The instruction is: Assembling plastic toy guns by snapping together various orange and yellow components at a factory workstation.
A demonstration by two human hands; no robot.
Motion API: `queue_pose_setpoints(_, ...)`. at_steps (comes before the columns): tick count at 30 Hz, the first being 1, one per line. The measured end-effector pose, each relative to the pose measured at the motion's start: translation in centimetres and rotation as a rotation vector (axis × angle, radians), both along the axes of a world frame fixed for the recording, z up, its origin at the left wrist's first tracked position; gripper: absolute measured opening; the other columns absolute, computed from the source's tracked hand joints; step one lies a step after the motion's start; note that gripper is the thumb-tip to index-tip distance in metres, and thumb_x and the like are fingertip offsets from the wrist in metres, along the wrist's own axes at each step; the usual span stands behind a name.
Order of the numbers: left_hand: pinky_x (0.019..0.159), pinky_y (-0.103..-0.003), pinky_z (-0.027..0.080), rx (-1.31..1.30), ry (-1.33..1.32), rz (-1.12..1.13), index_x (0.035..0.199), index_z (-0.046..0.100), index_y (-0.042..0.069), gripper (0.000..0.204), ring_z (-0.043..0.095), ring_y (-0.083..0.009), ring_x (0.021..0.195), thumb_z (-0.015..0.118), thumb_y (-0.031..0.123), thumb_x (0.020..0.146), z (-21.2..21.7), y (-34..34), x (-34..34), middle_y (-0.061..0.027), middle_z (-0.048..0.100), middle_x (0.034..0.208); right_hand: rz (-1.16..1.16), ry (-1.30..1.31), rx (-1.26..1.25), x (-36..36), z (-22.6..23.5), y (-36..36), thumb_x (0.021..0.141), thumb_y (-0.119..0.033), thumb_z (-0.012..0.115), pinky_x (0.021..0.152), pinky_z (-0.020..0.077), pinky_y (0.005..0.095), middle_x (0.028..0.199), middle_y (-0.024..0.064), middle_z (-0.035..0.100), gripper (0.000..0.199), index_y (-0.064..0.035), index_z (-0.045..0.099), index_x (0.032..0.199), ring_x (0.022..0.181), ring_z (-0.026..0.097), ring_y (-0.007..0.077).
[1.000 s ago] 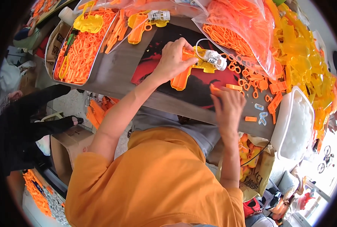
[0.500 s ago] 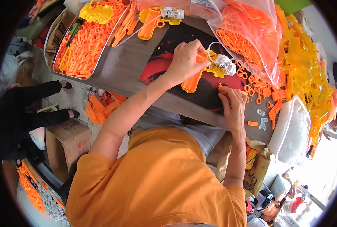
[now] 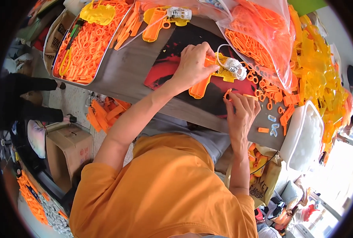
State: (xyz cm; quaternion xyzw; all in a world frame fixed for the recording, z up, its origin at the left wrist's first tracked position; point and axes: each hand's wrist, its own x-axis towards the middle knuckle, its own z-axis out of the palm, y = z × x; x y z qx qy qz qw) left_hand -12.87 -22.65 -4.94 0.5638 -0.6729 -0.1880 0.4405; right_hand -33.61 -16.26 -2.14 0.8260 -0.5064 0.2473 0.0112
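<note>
Left hand [image 3: 196,65] has its grip closed lightly over the upper edge of a yellow-and-orange toy gun body [image 3: 200,88], thumb on the near side, fingers on the far side. Body lies on a black-and-red mat [image 3: 156,75] on the counter [image 3: 115,69], orange handle toward the person, white mechanism [image 3: 236,69] at its right end, white tube [image 3: 220,49] looping up just beside the fingers. Right hand [image 3: 243,113] is over the mat's near right part, grip nearly closed, thumb and forefinger pinching a small orange piece [image 3: 227,93]; it looks ringed, but the fingers cover too much to be sure. This piece is apart from the body.

Risks: the pinch is only at the fingertips, so a slip could drop the small piece; loose orange rings [image 3: 261,95] lie near and look alike, so it could get lost among them. The left hold is at one edge, so a push on the handle could swing the body round on the mat. The tube could snag on a finger and pull at the mechanism. A wide right elbow or wrist could knock the clear-blue bits [image 3: 275,129] or the white tub [image 3: 303,137] at the counter's right end.
</note>
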Motion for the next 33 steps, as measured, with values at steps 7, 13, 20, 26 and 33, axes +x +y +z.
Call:
queue_pose_setpoints(7, 0.09, -0.042, 0.038, -0.037, -0.012, -0.006, 0.097, 0.051, 0.007, 0.034, 0.053, -0.0279, 0.093, 0.075, 0.022, 0.078, -0.3, 0.3, 0.2, -0.0061, 0.06, 0.094, 0.055, -0.159, -0.105, 4.8, 0.5, -1.1, 0.075, -0.01, 0.077, 0.093, 0.0354, 0.0357, 0.1, -0.001, 0.069, 0.027, -0.011, 0.071, 0.101, 0.091, 0.058, 0.0176)
queue_pose_setpoints(13, 0.092, -0.043, 0.035, -0.06, -0.002, -0.025, 0.098, 0.048, 0.007, 0.033, 0.051, -0.0283, 0.094, 0.073, 0.021, 0.081, -0.4, 0.2, 0.0, -0.0073, 0.058, 0.095, 0.05, -0.106, -0.152, 4.8, -0.6, -1.7, 0.076, -0.013, 0.076, 0.093, 0.034, 0.0387, 0.101, -0.002, 0.064, 0.028, -0.0117, 0.068, 0.103, 0.091, 0.055, 0.0182)
queue_pose_setpoints(20, 0.09, -0.043, 0.037, -0.018, 0.014, -0.061, 0.099, 0.047, 0.007, 0.036, 0.051, -0.0286, 0.093, 0.075, 0.02, 0.079, 0.0, 0.3, 0.4, -0.0081, 0.057, 0.095, 0.141, 0.038, -0.136, 3.8, 0.2, -2.7, 0.075, -0.007, 0.072, 0.092, 0.0349, 0.0379, 0.102, -0.0004, 0.064, 0.031, -0.0119, 0.069, 0.106, 0.093, 0.056, 0.0191)
queue_pose_setpoints(26, 0.087, -0.042, 0.039, -0.085, 0.009, -0.047, 0.097, 0.047, 0.008, 0.038, 0.051, -0.0293, 0.09, 0.076, 0.014, 0.073, 0.0, 0.3, -0.1, -0.0075, 0.057, 0.094, 0.083, 0.161, -0.248, 5.9, -1.7, -0.5, 0.079, -0.006, 0.061, 0.097, 0.0355, 0.0397, 0.108, 0.0054, 0.057, 0.036, 0.0012, 0.061, 0.115, 0.1, 0.055, 0.0215)
queue_pose_setpoints(33, 0.092, -0.044, 0.04, -0.061, -0.072, -0.097, 0.1, 0.052, 0.007, 0.032, 0.053, -0.0302, 0.093, 0.072, 0.019, 0.079, 0.0, -0.1, 1.4, -0.0075, 0.058, 0.097, 0.088, -0.067, -0.093, 5.2, -0.1, -0.9, 0.077, -0.012, 0.074, 0.094, 0.0354, 0.0411, 0.11, 0.0071, 0.058, 0.034, -0.0133, 0.068, 0.11, 0.103, 0.052, 0.0247)
